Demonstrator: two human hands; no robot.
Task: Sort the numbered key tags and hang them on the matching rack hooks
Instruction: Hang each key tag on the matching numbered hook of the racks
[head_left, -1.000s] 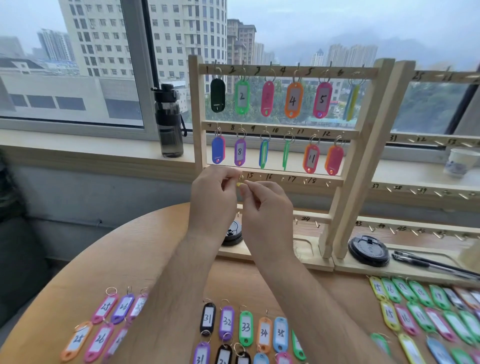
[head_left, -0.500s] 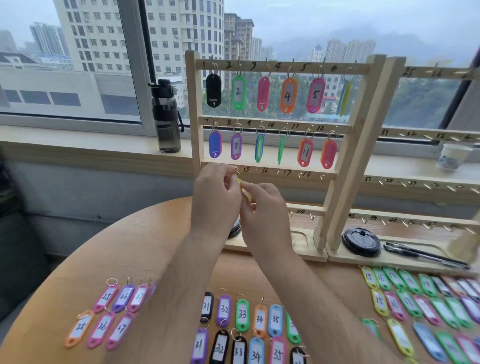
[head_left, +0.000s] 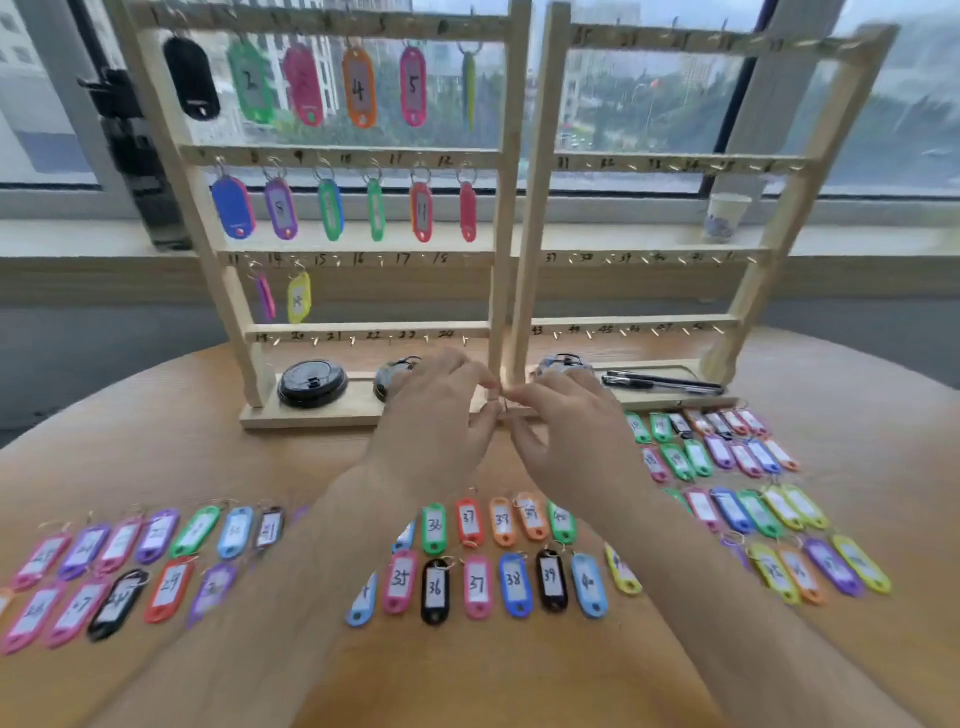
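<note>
Two wooden racks stand side by side on the round table (head_left: 156, 467). The left rack (head_left: 363, 156) carries tags 1 to 12 on its top two rows, and a pink tag (head_left: 266, 297) and a yellow tag (head_left: 300, 298) hang on its third row. The right rack (head_left: 675, 161) has bare hooks. My left hand (head_left: 436, 415) and my right hand (head_left: 566, 426) hover low in front of the rack bases. Their fingertips nearly meet, loosely curled, and I see nothing held between them. Rows of coloured numbered tags (head_left: 478, 582) lie flat on the table.
More tag groups lie at the left (head_left: 104, 571) and right (head_left: 727, 457). A black lid (head_left: 313, 383) and two pens (head_left: 660, 383) rest on the rack bases. A dark bottle (head_left: 135, 156) and a paper cup (head_left: 727, 215) stand on the window sill.
The yellow tag that my hands held up at the third row now hangs there. Both hands have dropped to the rack base, and my view has tilted down.
</note>
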